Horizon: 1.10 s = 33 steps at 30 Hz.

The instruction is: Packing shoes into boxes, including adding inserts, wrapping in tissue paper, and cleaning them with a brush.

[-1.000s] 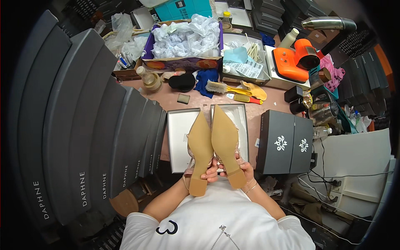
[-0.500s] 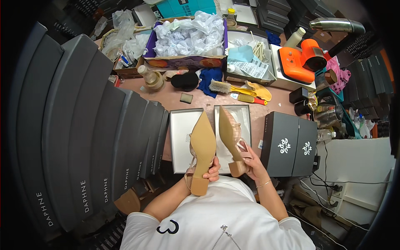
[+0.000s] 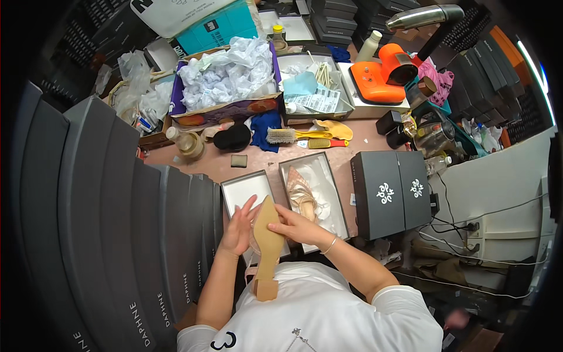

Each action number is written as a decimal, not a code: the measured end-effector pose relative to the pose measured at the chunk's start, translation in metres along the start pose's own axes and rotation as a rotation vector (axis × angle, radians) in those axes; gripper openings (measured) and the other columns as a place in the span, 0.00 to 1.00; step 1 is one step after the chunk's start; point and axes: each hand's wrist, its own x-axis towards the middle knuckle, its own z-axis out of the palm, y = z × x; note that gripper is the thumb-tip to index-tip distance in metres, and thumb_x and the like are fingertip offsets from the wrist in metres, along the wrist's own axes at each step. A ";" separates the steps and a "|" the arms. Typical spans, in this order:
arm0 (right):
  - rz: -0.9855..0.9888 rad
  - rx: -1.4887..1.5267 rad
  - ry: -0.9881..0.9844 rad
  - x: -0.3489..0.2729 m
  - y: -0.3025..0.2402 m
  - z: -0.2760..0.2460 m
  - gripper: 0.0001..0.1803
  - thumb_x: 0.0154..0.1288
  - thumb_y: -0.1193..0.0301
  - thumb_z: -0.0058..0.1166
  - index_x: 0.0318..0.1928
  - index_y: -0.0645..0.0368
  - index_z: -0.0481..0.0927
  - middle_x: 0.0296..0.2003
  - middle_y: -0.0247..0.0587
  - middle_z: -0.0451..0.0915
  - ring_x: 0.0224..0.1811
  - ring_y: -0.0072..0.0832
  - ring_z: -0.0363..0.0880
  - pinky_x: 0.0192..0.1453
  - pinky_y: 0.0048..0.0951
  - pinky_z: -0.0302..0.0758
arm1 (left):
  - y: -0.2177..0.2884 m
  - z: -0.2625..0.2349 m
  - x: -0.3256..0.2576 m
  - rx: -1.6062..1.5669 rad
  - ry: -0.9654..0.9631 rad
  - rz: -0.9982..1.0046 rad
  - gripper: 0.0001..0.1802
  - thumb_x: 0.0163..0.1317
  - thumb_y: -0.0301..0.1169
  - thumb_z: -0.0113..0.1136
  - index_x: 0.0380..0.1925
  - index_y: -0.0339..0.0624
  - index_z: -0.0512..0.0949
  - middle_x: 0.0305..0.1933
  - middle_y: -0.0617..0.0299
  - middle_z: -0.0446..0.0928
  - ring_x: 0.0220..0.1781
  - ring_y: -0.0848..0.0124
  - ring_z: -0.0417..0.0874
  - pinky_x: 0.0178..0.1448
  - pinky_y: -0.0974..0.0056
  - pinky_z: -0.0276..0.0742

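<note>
A block-heeled slingback shoe (image 3: 268,249) with a tan sole stands toe up in front of my chest, its sole turned toward me. My right hand (image 3: 296,227) grips it near the toe, thumb across the sole. Fingers spread, my left hand (image 3: 236,230) is open along the shoe's left side; whether it touches the upper is hidden. The matching pinkish, strappy shoe (image 3: 300,196) lies in the tissue-lined shoebox half (image 3: 335,205) beyond my right hand. Behind my left hand is the other white-lined shoebox half (image 3: 245,183).
Tall stacks of dark shoeboxes (image 3: 97,193) rise at my left; two closed boxes (image 3: 392,193) stand at right. A bristle brush (image 3: 282,136), a black pad (image 3: 231,137) and a pump bottle (image 3: 186,143) lie beyond. Further back are a paper-filled carton (image 3: 226,108) and an orange device (image 3: 378,82).
One shoe has gone from my right hand into the right shoebox half. My right hand now holds the other shoe, and my left hand has let go of its heel end.
</note>
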 end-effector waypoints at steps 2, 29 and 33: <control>0.096 -0.363 0.066 0.006 -0.027 -0.005 0.27 0.68 0.61 0.53 0.61 0.63 0.64 0.40 0.44 0.80 0.36 0.25 0.81 0.39 0.24 0.78 | -0.015 -0.003 0.016 0.102 -0.009 -0.041 0.32 0.68 0.50 0.43 0.65 0.40 0.62 0.60 0.49 0.70 0.57 0.58 0.76 0.58 0.54 0.75; -0.041 0.332 -0.099 0.003 -0.062 -0.104 0.12 0.71 0.71 0.47 0.53 0.56 0.70 0.41 0.33 0.79 0.39 0.17 0.79 0.41 0.21 0.78 | -0.062 0.115 -0.004 -0.032 0.147 0.230 0.37 0.58 0.44 0.45 0.63 0.28 0.61 0.48 0.37 0.77 0.44 0.59 0.84 0.45 0.64 0.81; -0.175 0.287 0.052 -0.001 -0.056 -0.080 0.18 0.71 0.73 0.45 0.59 0.57 0.67 0.36 0.32 0.78 0.33 0.13 0.74 0.33 0.17 0.72 | -0.070 0.105 -0.016 -0.086 0.076 0.213 0.33 0.61 0.44 0.45 0.62 0.33 0.64 0.47 0.41 0.78 0.44 0.66 0.83 0.46 0.67 0.80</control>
